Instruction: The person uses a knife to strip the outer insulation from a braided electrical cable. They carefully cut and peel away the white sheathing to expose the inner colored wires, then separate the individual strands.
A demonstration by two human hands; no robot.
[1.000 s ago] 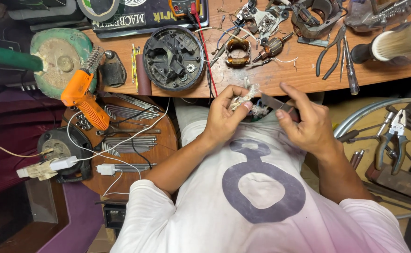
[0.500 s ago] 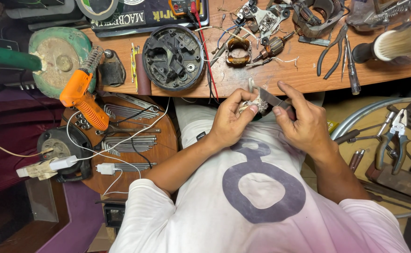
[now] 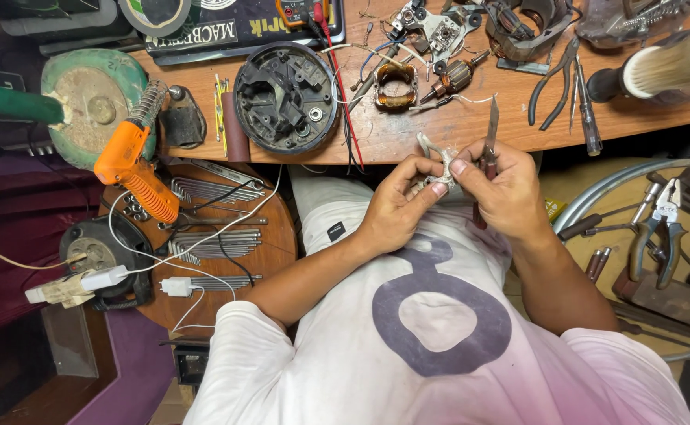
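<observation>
Head view: left hand and right hand meet just below the wooden bench edge. Both pinch a small pale metal part between fingertips. Right hand is also closed round a slim file-like tool, blade pointing up over the bench. Black round housing lies well apart.

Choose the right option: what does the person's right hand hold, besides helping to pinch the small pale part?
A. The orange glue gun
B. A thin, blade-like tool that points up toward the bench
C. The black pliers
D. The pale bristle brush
B. The right hand grips a thin blade-like tool whose tip rises over the bench edge, while both hands pinch the small pale part; the left hand carries no tool.
</observation>
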